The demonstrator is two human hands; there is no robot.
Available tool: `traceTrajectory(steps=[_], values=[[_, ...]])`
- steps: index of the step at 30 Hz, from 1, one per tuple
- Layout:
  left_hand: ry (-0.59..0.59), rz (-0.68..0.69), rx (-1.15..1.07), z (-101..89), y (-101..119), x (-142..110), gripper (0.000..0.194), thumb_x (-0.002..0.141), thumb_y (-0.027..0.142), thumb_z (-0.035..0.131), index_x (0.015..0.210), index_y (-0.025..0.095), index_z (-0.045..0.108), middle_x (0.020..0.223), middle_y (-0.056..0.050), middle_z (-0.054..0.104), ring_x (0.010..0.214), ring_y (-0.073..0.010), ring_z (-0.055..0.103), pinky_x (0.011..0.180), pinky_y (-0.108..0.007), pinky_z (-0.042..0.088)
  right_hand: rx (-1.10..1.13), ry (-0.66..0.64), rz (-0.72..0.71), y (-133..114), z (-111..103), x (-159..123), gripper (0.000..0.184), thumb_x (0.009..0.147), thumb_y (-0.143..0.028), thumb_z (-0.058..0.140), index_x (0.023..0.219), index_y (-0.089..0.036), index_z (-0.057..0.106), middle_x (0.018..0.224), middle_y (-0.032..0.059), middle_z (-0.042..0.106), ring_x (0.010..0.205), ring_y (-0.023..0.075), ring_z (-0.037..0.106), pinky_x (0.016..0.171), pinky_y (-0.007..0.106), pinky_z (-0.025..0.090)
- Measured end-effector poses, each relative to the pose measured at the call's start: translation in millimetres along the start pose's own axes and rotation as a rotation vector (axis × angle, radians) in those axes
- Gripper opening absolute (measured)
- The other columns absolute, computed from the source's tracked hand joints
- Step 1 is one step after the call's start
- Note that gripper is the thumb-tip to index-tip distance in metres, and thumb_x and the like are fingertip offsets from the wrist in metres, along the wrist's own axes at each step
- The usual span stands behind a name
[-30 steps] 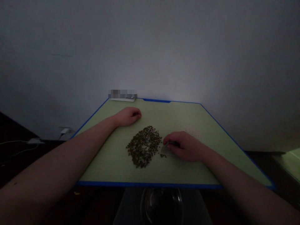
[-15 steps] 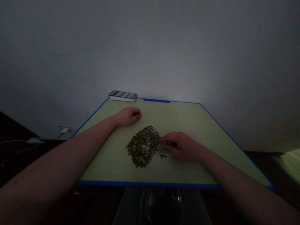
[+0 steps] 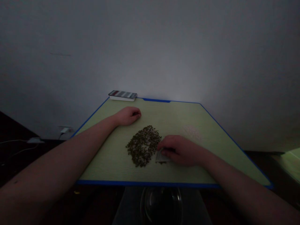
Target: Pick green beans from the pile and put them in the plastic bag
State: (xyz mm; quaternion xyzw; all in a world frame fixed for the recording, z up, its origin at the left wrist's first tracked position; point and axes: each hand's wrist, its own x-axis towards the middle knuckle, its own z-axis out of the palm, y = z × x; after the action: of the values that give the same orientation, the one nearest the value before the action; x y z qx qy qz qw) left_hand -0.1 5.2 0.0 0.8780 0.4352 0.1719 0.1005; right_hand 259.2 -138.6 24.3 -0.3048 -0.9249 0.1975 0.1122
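A heap of small dark green beans (image 3: 143,144) lies in the middle of a pale green table (image 3: 110,162) with a blue rim. My right hand (image 3: 180,150) rests at the heap's right edge, fingers curled around a small clear scoop-like thing (image 3: 161,157) pressed to the tabletop. My left hand (image 3: 128,115) lies behind the heap in a loose fist, resting on the table with nothing seen in it. A faint patch of pale grains (image 3: 192,132) sits to the right, behind my right hand.
A flat phone-like device (image 3: 122,95) lies at the table's far left corner against the white wall. A glass bowl (image 3: 161,204) sits low below the table's front edge. A white plug and cables (image 3: 64,130) lie at the left. Another green surface (image 3: 292,162) shows at far right.
My right hand has slid left and toward me along the heap's edge, taking the small clear thing with it. My left hand has stayed still.
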Motion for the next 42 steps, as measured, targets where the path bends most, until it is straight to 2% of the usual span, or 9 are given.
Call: traceTrajectory(steps=[9, 19, 33, 38, 42], values=[[-0.01, -0.012, -0.007, -0.7, 2, -1, 0.027, 0.079, 0.036, 0.044, 0.083, 0.016, 0.062, 0.071, -0.002, 0.061, 0.062, -0.0129, 0.05, 0.058, -0.025, 0.036, -0.023, -0.11, 0.006, -19, -2, 1, 0.019, 0.083, -0.014, 0.048, 0.093, -0.017, 0.064, 0.086, 0.0056, 0.066, 0.08, 0.0165, 0.057, 0.072, 0.027, 0.04], [-0.005, -0.001, 0.0, 0.0, 1, 0, 0.026, 0.079, 0.035, 0.045, 0.084, 0.016, 0.062, 0.072, -0.002, 0.062, 0.063, -0.0133, 0.052, 0.059, -0.025, 0.036, -0.063, -0.17, 0.108, -47, 0, -10, 0.017, 0.083, -0.016, 0.046, 0.088, -0.019, 0.062, 0.083, 0.0053, 0.066, 0.078, 0.0167, 0.057, 0.068, 0.026, 0.038], [-0.005, 0.001, -0.014, -1.4, 3, -1, 0.025, 0.078, 0.035, 0.045, 0.082, 0.016, 0.062, 0.071, -0.002, 0.061, 0.063, -0.0129, 0.051, 0.059, -0.024, 0.036, 0.015, -0.183, 0.172, -50, 0, -21, 0.016, 0.083, -0.016, 0.046, 0.089, -0.018, 0.061, 0.085, 0.0049, 0.065, 0.078, 0.0156, 0.056, 0.069, 0.026, 0.039], [-0.012, -0.008, -0.026, -1.7, 3, -2, 0.026, 0.078, 0.035, 0.045, 0.083, 0.016, 0.062, 0.071, -0.002, 0.061, 0.063, -0.013, 0.051, 0.058, -0.024, 0.036, 0.021, -0.115, 0.178, -49, 3, -8, 0.018, 0.086, -0.017, 0.044, 0.094, -0.019, 0.059, 0.088, 0.005, 0.066, 0.081, 0.0161, 0.057, 0.072, 0.026, 0.039], [-0.002, -0.004, -0.024, -1.9, 3, -2, 0.027, 0.078, 0.036, 0.045, 0.083, 0.016, 0.062, 0.071, -0.002, 0.061, 0.063, -0.0133, 0.051, 0.059, -0.025, 0.036, -0.021, -0.112, 0.112, -52, 6, 4, 0.018, 0.085, -0.017, 0.045, 0.094, -0.019, 0.06, 0.089, 0.0057, 0.066, 0.083, 0.0177, 0.057, 0.073, 0.027, 0.039]])
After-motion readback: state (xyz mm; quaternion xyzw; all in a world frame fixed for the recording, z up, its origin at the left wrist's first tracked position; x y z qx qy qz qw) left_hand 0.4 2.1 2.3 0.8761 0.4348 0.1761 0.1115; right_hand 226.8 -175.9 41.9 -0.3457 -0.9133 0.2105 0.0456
